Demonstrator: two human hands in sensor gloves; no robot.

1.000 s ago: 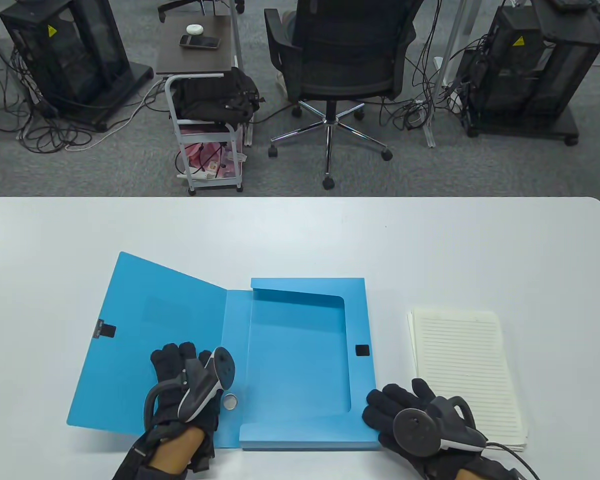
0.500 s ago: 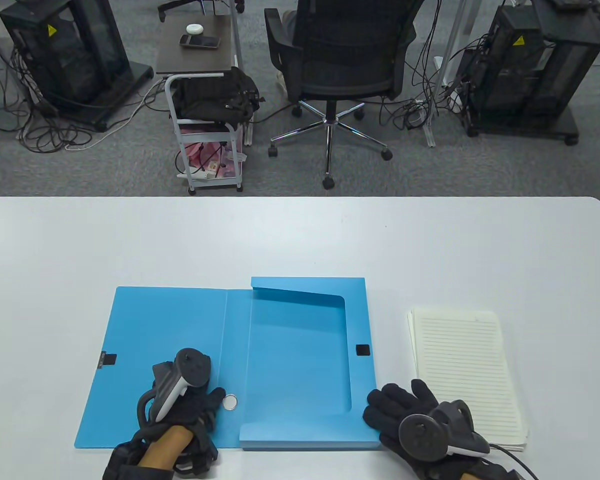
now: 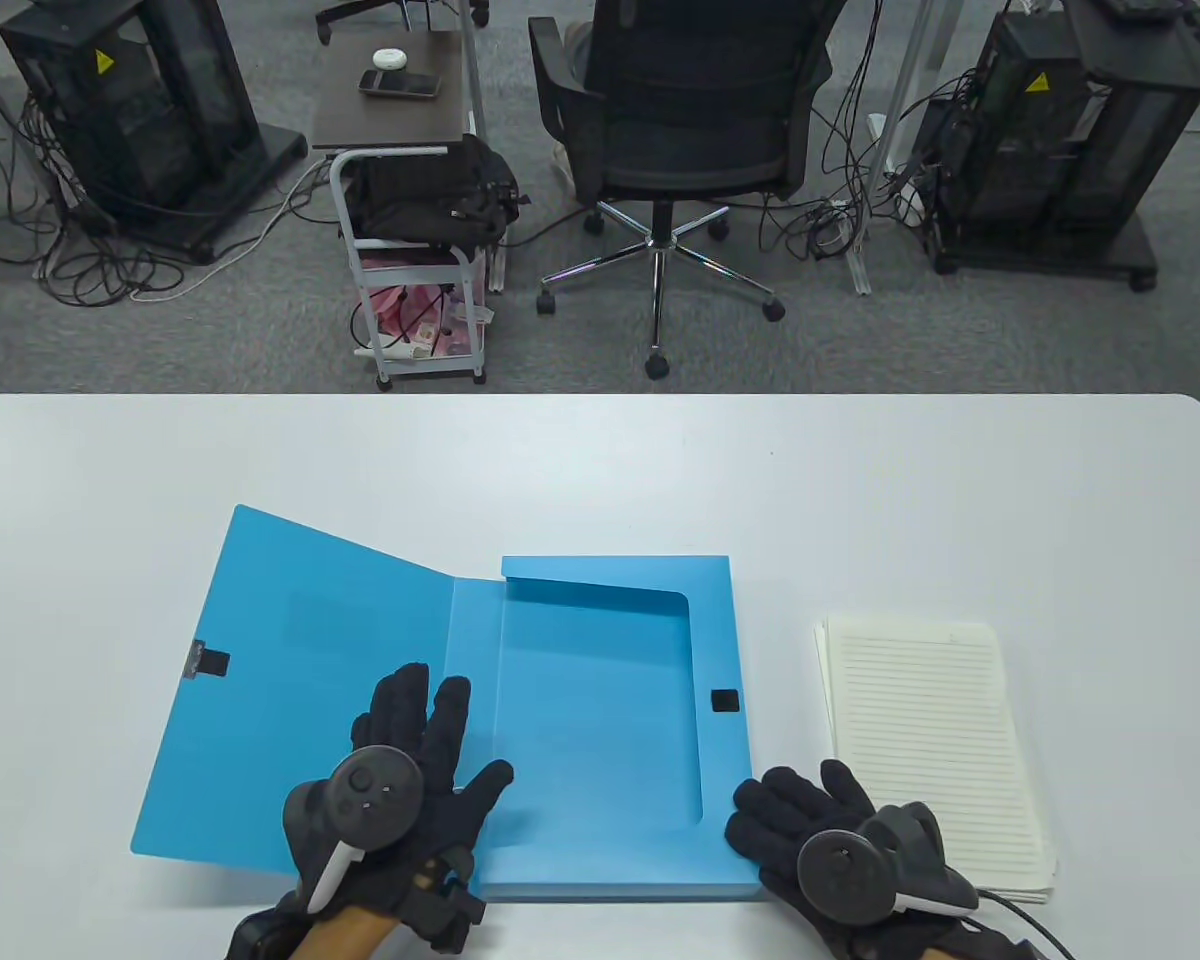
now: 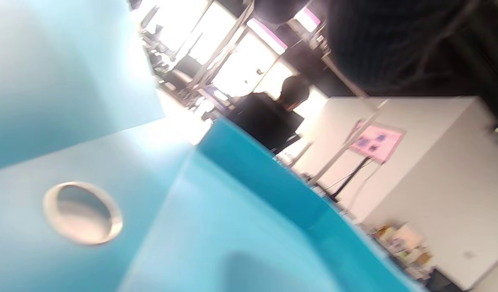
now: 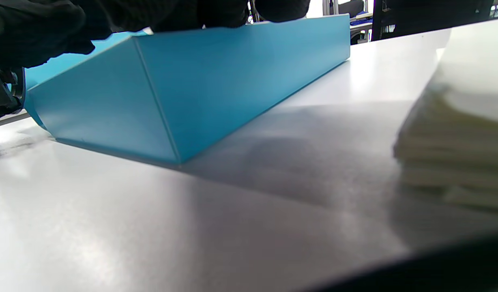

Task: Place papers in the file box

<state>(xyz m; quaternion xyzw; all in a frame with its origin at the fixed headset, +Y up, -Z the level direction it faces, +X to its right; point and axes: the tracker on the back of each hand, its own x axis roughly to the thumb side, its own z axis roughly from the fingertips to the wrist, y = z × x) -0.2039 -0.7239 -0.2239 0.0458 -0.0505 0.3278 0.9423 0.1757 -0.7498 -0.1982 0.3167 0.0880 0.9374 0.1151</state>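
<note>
Table view. A blue file box (image 3: 600,720) lies open near the front edge of a white table (image 3: 600,460); its lid (image 3: 300,680) is folded out to the left, with its far edge tilted up. A stack of lined papers (image 3: 935,750) lies on the table just right of the box, apart from it. The left hand (image 3: 410,790) hovers over the spine with fingers spread, holding nothing. The right hand (image 3: 830,840) rests its fingertips on the box's near right corner; whether it grips cannot be told. Beyond the table: grey carpet, an office chair (image 3: 680,120), a small cart (image 3: 415,200).

Left wrist view. Blurred; the blue interior and a metal-rimmed finger hole (image 4: 82,213) in the spine.

Right wrist view. Gloved fingers (image 5: 232,10) touch the box's upper edge; the paper stack (image 5: 456,142) sits right, out of focus.
</note>
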